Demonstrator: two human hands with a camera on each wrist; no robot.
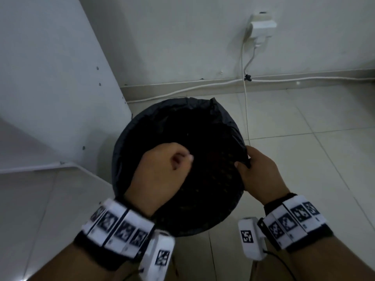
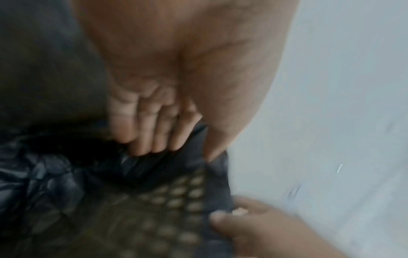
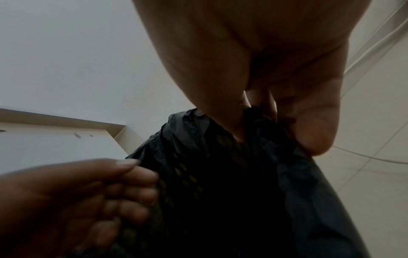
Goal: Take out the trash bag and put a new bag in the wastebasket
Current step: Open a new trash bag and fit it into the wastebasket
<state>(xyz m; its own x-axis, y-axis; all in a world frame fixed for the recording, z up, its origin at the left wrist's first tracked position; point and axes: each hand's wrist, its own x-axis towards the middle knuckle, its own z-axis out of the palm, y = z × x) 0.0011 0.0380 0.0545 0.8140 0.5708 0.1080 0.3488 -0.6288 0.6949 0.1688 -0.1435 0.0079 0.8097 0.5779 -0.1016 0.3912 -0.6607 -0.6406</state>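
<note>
A round black mesh wastebasket [image 1: 203, 209] stands on the floor, with a black trash bag [image 1: 142, 126] draped over its far and left rim. Bare mesh [image 2: 172, 200] shows on the near right inner wall. My left hand [image 1: 178, 161] hovers over the opening with its fingers curled. In the left wrist view a strip of bag [image 2: 44, 174] runs between its thumb and fingers [image 2: 154, 139]. My right hand [image 1: 243, 163] pinches the bag's edge at the right rim, thumb inside and fingers [image 3: 315, 139] outside. The basket's bottom is too dark to see.
A white cabinet panel [image 1: 50, 78] stands close on the left of the basket. Behind it on the wall is a socket with plugs [image 1: 261, 23]. White cables [image 1: 304, 79] run along the baseboard, and one cable [image 1: 246, 110] crosses the tiled floor [image 1: 304, 138] just right of the basket.
</note>
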